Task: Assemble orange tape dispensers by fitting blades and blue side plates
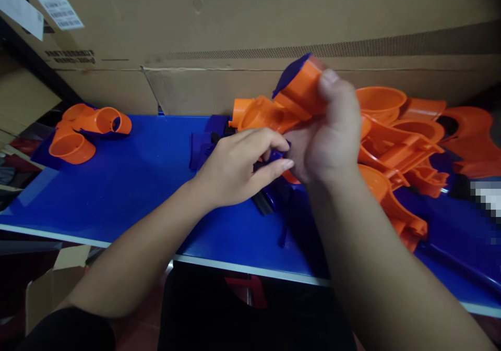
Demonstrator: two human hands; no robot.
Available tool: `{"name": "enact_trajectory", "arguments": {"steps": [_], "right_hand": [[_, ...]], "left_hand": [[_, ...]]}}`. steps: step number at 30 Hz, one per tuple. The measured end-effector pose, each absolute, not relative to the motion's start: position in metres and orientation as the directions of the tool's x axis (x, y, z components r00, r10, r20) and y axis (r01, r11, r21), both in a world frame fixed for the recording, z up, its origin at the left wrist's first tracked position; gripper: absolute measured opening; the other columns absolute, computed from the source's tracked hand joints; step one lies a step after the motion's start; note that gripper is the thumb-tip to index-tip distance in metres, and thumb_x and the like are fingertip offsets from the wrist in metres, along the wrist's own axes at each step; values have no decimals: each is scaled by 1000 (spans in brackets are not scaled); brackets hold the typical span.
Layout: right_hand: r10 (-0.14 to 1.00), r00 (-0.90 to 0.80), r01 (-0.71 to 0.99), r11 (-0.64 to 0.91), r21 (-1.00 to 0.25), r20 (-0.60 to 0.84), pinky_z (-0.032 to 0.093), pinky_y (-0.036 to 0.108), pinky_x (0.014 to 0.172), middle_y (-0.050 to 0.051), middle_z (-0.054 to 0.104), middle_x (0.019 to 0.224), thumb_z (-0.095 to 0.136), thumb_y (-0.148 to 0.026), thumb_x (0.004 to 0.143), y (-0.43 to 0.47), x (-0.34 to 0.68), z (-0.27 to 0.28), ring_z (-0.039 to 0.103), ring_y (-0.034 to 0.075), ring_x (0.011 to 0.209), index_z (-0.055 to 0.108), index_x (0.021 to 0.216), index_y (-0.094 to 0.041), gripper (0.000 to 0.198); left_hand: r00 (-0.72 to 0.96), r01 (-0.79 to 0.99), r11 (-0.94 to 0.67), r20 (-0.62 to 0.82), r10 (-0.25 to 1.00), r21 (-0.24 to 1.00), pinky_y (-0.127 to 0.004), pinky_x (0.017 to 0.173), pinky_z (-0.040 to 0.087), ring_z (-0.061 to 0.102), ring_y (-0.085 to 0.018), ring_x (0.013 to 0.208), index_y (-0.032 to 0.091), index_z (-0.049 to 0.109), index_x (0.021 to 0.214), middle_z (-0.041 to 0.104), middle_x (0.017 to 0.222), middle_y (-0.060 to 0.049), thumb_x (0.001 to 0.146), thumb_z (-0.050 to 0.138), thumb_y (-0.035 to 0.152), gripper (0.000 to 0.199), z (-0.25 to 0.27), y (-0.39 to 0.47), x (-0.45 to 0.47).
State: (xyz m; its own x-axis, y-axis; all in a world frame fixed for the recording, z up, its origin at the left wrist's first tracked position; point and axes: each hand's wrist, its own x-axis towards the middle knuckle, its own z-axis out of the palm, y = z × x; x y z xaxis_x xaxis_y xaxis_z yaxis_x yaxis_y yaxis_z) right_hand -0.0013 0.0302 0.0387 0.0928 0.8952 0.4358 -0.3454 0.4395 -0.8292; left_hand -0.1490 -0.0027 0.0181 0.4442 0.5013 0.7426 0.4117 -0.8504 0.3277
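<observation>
My right hand (332, 137) is raised, with its thumb and fingers closed round an orange plastic part (301, 87) that has a dark blue end. Beside its palm, my left hand (235, 168) is closed in a pinch, thumb and forefinger on a small dark blue plastic piece (276, 155). How that piece is shaped, and whether it joins the orange part, is hidden by the fingers. Below the hands, dark blue and black parts (270, 197) lie on the blue tabletop (148, 184).
A heap of orange plastic parts (403, 132) lies on the right, with a long dark blue part (462, 257) near it. Several round orange pieces (72, 147) stand at the far left. A large cardboard box (195, 33) walls off the back.
</observation>
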Motion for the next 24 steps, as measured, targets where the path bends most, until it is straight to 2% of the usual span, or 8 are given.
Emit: {"name": "enact_trajectory", "arguments": {"steps": [2,3,8,12,17,20,22,24], "right_hand": [[878,170,-499,469,-729,448,56,36,106,2,69,115,59,-46,93,30,1,43,68,20,115,60,98,-31,16],[859,209,-510,503,-698,467,54,35,110,2,69,117,58,-45,95,30,2,45,68,19,116,60,98,-30,15],[757,347,-363,652,-665,554,50,35,116,3,68,122,46,-42,99,29,4,48,65,19,127,54,94,-30,15],[720,415,-438,694,-572,556,54,34,109,6,65,106,53,-40,97,30,3,47,67,20,112,53,92,-28,12],[767,388,-290,627,-723,511,54,40,107,5,68,109,48,-49,92,32,6,43,65,25,121,47,85,-31,19],[826,344,-322,551,-770,448,55,43,103,5,69,110,47,-50,89,35,7,41,65,27,120,48,85,-31,20],[871,276,-324,482,-814,406,57,43,98,6,69,107,48,-51,89,36,6,39,66,27,116,49,87,-31,20],[915,163,-307,403,-862,369,58,43,94,5,69,103,48,-55,90,36,4,36,67,26,112,51,89,-30,25]], "left_hand": [[553,399,-883,703,447,248,-33,80,55,69,-16,87,23,65,101,71,93,-1,99,67,29,6,26,-4,-155],[597,397,-891,675,434,221,-33,82,55,69,-17,89,23,66,97,71,93,-1,99,66,25,3,30,-5,-158],[723,445,-886,531,443,133,-37,87,53,66,-19,89,21,68,88,70,91,-2,96,63,13,12,34,6,-170],[785,489,-867,385,486,97,-39,93,50,68,-20,91,20,71,89,74,93,-3,95,64,12,13,26,19,-174],[783,541,-829,276,558,141,-39,95,50,71,-22,97,21,76,97,78,100,-4,87,79,17,11,24,26,-181],[735,536,-807,333,591,250,-35,87,53,71,-20,88,20,75,92,78,93,-2,81,86,30,19,30,25,-189],[625,524,-781,469,624,340,-32,78,53,69,-18,80,21,72,88,76,87,-1,83,84,39,22,35,24,-193],[440,501,-763,640,630,408,-32,76,53,68,-17,82,22,70,91,74,89,-2,88,77,46,26,36,24,-192]]}}
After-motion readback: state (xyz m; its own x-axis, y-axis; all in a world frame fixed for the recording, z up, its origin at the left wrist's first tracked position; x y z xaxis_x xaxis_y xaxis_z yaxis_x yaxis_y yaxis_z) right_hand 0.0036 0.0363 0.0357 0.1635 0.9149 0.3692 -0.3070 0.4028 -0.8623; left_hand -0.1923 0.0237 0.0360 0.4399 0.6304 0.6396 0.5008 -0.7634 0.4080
